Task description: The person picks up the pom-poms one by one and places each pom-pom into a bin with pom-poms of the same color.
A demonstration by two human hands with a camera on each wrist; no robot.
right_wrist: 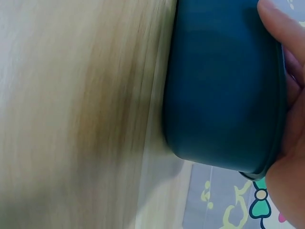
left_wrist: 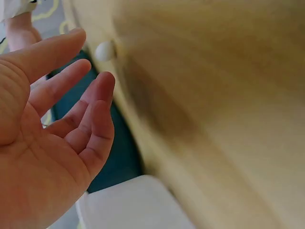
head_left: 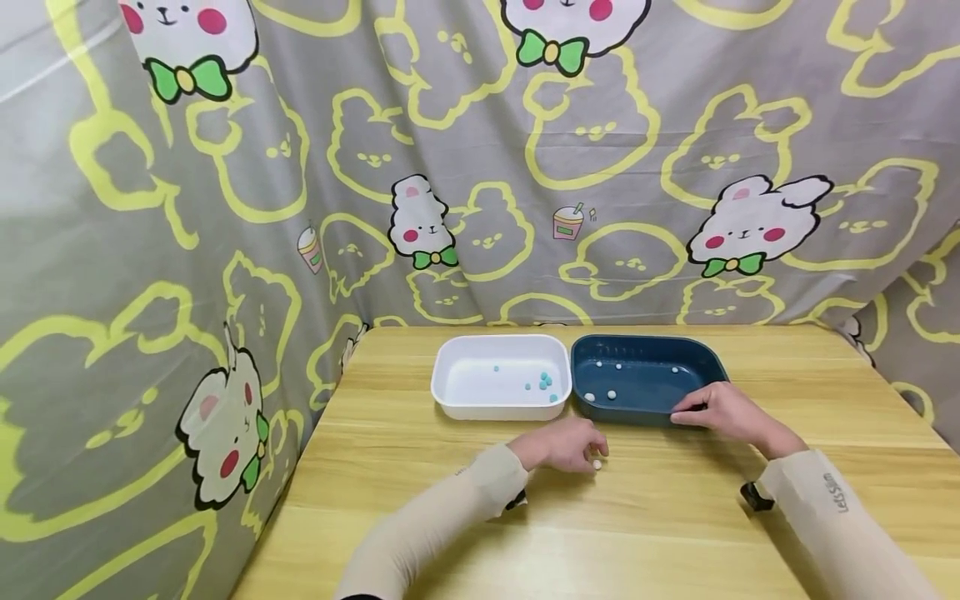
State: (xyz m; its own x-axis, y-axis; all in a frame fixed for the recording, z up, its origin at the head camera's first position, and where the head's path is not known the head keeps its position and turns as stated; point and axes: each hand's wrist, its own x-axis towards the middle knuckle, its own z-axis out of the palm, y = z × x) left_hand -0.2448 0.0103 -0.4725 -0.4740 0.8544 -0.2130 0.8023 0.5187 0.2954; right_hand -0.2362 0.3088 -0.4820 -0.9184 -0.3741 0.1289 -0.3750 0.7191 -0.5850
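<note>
On the wooden table lies a small white ball (head_left: pixel 597 465), right at the fingertips of my left hand (head_left: pixel 566 444). In the left wrist view the thumb and fingers are apart and loosely bent, and the ball (left_wrist: pixel 105 51) sits just beyond them. My right hand (head_left: pixel 727 410) grips the near right rim of a dark blue tray (head_left: pixel 645 390). The right wrist view shows its thumb against the outer wall of the tray (right_wrist: pixel 219 86), with the other fingers over the rim. Several whitish balls (head_left: pixel 612 395) lie inside that tray.
A white tray (head_left: pixel 472 392) stands close beside the dark blue one on the left, with several light blue balls (head_left: pixel 543 384) in it, mostly toward its right side. Behind the table (head_left: pixel 637 533) hangs a grey patterned curtain (head_left: pixel 495 283), which continues along the left.
</note>
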